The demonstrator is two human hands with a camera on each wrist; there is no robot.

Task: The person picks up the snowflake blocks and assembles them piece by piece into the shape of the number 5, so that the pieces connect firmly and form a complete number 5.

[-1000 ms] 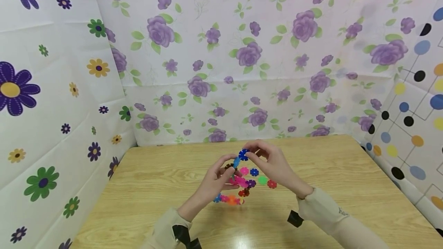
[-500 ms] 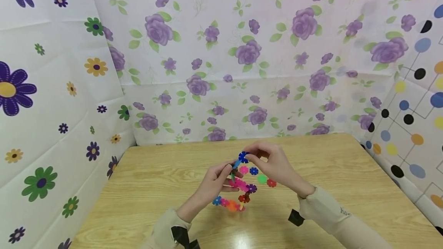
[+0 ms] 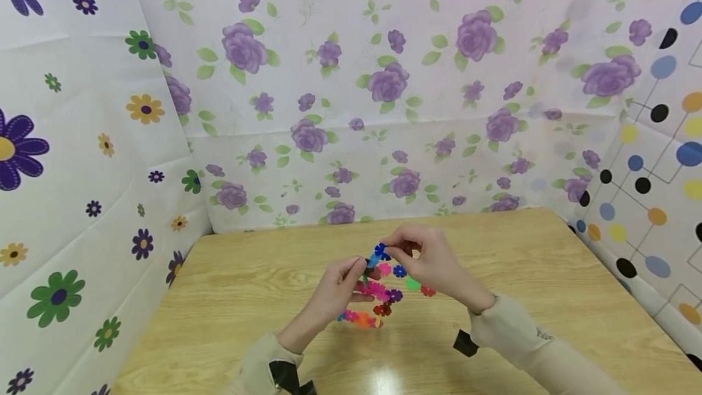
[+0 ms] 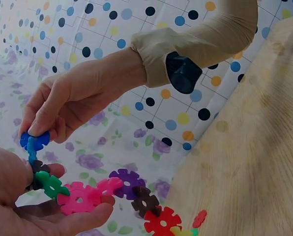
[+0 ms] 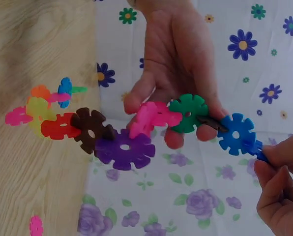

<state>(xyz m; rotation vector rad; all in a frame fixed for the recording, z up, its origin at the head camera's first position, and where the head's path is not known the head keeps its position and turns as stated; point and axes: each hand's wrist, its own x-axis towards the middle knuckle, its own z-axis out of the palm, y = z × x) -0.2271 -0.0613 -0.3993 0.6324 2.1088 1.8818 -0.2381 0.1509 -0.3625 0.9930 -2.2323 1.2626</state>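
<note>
A chain of slotted plastic snowflake discs, in several colours, hangs between and below both hands. My left hand (image 3: 334,288) pinches it near its upper end, at a dark disc (image 5: 214,123), with the palm behind the green disc (image 5: 181,120) and pink discs (image 5: 159,118). My right hand (image 3: 425,255) holds a dark blue disc (image 3: 381,250) between thumb and fingertips. That disc's edge meets the light blue disc (image 5: 227,132) at the chain's end. Farther down come a purple disc (image 5: 112,153), a brown disc (image 5: 85,123) and a red disc (image 4: 159,223).
Loose discs lie on the wooden table (image 3: 247,279) behind the hands: a pink disc (image 3: 385,269), a blue disc (image 3: 400,270), a green disc (image 3: 413,284) and a red disc (image 3: 428,291). A flowered cloth (image 3: 307,188) hangs behind the table, with patterned cloths at both sides.
My left fingers have drawn in from a wider spread to a pinch at the dark disc. The right hand keeps the dark blue disc, now slightly lower and farther left.
</note>
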